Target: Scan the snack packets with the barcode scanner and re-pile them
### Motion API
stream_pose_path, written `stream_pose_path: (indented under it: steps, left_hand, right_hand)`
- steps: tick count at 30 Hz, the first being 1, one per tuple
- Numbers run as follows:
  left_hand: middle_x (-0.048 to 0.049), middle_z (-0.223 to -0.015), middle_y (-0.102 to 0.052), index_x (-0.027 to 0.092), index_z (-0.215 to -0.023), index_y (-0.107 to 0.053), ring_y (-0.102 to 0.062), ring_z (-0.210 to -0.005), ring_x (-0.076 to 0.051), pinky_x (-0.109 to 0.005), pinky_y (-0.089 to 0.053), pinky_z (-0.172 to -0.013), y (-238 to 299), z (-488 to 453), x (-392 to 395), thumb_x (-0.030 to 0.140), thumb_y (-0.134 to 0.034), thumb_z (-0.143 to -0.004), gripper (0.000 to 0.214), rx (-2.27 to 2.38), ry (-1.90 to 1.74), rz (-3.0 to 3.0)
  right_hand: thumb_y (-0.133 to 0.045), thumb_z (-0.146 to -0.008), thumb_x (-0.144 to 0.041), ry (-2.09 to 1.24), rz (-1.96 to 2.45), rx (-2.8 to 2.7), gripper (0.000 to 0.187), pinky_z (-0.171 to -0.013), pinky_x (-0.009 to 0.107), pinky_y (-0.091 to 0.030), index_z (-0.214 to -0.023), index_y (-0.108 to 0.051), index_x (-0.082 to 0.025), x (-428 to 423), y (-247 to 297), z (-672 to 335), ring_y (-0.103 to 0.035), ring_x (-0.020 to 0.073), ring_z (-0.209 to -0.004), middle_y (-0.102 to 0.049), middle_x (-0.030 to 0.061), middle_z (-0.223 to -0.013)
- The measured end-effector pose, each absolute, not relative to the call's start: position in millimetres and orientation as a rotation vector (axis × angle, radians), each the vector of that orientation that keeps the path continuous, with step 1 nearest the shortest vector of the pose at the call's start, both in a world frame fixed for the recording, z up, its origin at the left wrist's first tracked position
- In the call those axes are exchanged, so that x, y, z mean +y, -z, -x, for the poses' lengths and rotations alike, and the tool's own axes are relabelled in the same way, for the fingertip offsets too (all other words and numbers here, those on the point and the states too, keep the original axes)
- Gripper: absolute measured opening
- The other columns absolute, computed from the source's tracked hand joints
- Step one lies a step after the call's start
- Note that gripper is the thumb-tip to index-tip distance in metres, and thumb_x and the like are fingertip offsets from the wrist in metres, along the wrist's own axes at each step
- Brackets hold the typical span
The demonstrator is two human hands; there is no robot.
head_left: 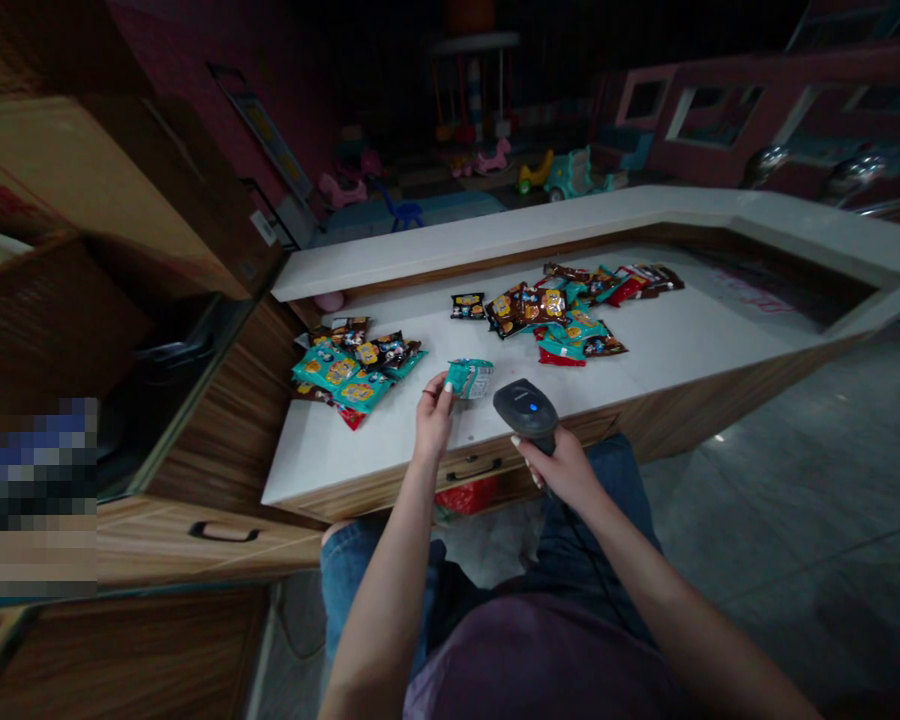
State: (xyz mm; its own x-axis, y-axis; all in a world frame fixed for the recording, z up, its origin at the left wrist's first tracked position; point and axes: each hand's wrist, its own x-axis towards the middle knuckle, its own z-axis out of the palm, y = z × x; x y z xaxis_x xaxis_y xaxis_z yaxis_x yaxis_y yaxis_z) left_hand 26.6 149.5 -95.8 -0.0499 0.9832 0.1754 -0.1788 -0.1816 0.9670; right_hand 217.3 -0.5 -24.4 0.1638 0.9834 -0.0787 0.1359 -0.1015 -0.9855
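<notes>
Between the thumb and fingers of my left hand (434,420) is a small teal snack packet (471,379), its printed back facing up. My right hand (562,462) grips the handle of a black barcode scanner (526,405), which shows a blue light on top. The scanner's head is just right of the packet, apart from it. Left of my left hand lies a pile of teal, brown and red snack packets (356,385). A second, looser pile (529,308) of similar packets spreads across the back and right of the white counter (450,425).
A raised white ledge (495,226) runs along the counter's far side. Wooden drawers with a dark handle (474,468) are below the front edge, with a red bag (468,495) under them. Cardboard boxes (187,190) stand at the left. Beyond the ledge are toy ride-ons (570,175).
</notes>
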Motion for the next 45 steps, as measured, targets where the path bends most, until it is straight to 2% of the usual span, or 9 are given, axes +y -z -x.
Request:
stream_pose_path:
  steps: [7, 16, 21, 24, 27, 32, 37, 41, 45]
  left_hand:
    - [-0.0085, -0.126, -0.074, 0.023, -0.116, -0.07, -0.07, -0.112, -0.021, -0.035, -0.055, -0.099, 95.1, -26.2, 150.9, 0.052, -0.08, -0.079, 0.048, 0.987, -1.478, -1.128]
    - [-0.0132, -0.124, -0.074, 0.019, -0.119, -0.07, -0.069, -0.116, -0.026, -0.042, -0.053, -0.105, 80.1, -26.5, 144.2, 0.058, -0.073, -0.085, 0.052, 1.102, -1.546, -1.306]
    - [-0.0125, -0.13, -0.07, 0.02, -0.126, -0.069, -0.063, -0.127, -0.025, -0.042, -0.046, -0.115, 29.4, 13.6, 146.7, 0.041, -0.056, -0.1, 0.036, 1.523, -1.821, -1.737]
    - [-0.0131, -0.132, -0.066, 0.021, -0.124, -0.071, -0.06, -0.131, -0.026, -0.042, -0.043, -0.119, 8.5, 53.1, 158.5, 0.03, -0.054, -0.099, 0.032, 1.886, -1.791, -1.895]
    - [-0.0133, -0.13, -0.065, 0.021, -0.121, -0.072, -0.06, -0.129, -0.028, -0.045, -0.044, -0.118, 6.3, 84.8, 170.7, 0.025, -0.053, -0.095, 0.033, 2.031, -1.658, -1.941]
    - [-0.0206, -0.132, -0.061, 0.014, -0.126, -0.068, -0.053, -0.136, -0.035, -0.054, -0.036, -0.123, 12.8, 95.9, 174.2, 0.027, -0.058, -0.09, 0.039, 2.05, -1.503, -2.0]
    - [-0.0174, -0.141, -0.059, 0.019, -0.128, -0.065, -0.044, -0.147, -0.033, -0.056, -0.025, -0.127, 4.6, 60.4, 174.1, 0.025, -0.057, -0.093, 0.037, 1.964, -1.554, -2.193]
    - [-0.0145, -0.141, -0.061, 0.02, -0.133, -0.064, -0.048, -0.144, -0.029, -0.05, -0.034, -0.125, 8.8, 7.5, 199.3, 0.021, -0.052, -0.096, 0.039, 1.679, -1.465, -2.404]
    - [-0.0168, -0.15, -0.057, 0.016, -0.147, -0.055, -0.052, -0.142, -0.027, -0.044, -0.04, -0.122, 27.7, -48.2, 251.6, 0.015, -0.052, -0.094, 0.053, 1.509, -1.146, -2.479]
  right_hand:
    - [-0.07, -0.079, -0.056, -1.064, 1.442, -1.163, 0.035, -0.042, 0.025, -0.042, -0.077, -0.055, -0.024, -2.9, 28.4, -220.1, -0.051, 0.0144, -0.035, -0.052, -0.006, -0.041]
    - [-0.07, -0.077, -0.057, -1.083, 1.447, -1.149, 0.037, -0.041, 0.026, -0.041, -0.08, -0.058, -0.022, -4.8, 30.8, -222.1, -0.051, 0.0147, -0.034, -0.053, -0.0059, -0.041]
    - [-0.07, -0.078, -0.056, -1.076, 1.475, -1.153, 0.036, -0.042, 0.025, -0.042, -0.078, -0.058, -0.022, -5.5, 36.6, -225.2, -0.053, 0.0147, -0.035, -0.055, -0.0046, -0.043]
    - [-0.07, -0.078, -0.054, -1.086, 1.471, -1.153, 0.034, -0.041, 0.025, -0.042, -0.081, -0.058, -0.022, -6.3, 38.8, -223.5, -0.052, 0.0145, -0.035, -0.055, -0.0052, -0.043]
    - [-0.069, -0.078, -0.054, -1.103, 1.461, -1.156, 0.034, -0.042, 0.025, -0.042, -0.081, -0.058, -0.022, -6.3, 40.5, -220.9, -0.052, 0.0143, -0.035, -0.054, -0.0057, -0.043]
    - [-0.068, -0.079, -0.054, -1.132, 1.457, -1.167, 0.033, -0.042, 0.026, -0.042, -0.078, -0.057, -0.023, -2.7, 44.4, -220.9, -0.053, 0.0151, -0.036, -0.052, -0.0058, -0.041]
    - [-0.07, -0.08, -0.054, -1.156, 1.461, -1.139, 0.034, -0.04, 0.024, -0.04, -0.081, -0.057, -0.022, 3.5, 52.8, -224.7, -0.052, 0.0144, -0.035, -0.053, -0.0064, -0.042]
    - [-0.072, -0.078, -0.056, -1.158, 1.469, -1.073, 0.037, -0.04, 0.025, -0.041, -0.08, -0.057, -0.023, 8.1, 61.3, -228.8, -0.051, 0.0138, -0.035, -0.054, -0.006, -0.044]
    - [-0.073, -0.078, -0.054, -1.141, 1.482, -1.071, 0.035, -0.042, 0.025, -0.042, -0.077, -0.056, -0.023, 9.8, 63.7, -234.3, -0.052, 0.014, -0.037, -0.056, -0.0045, -0.047]
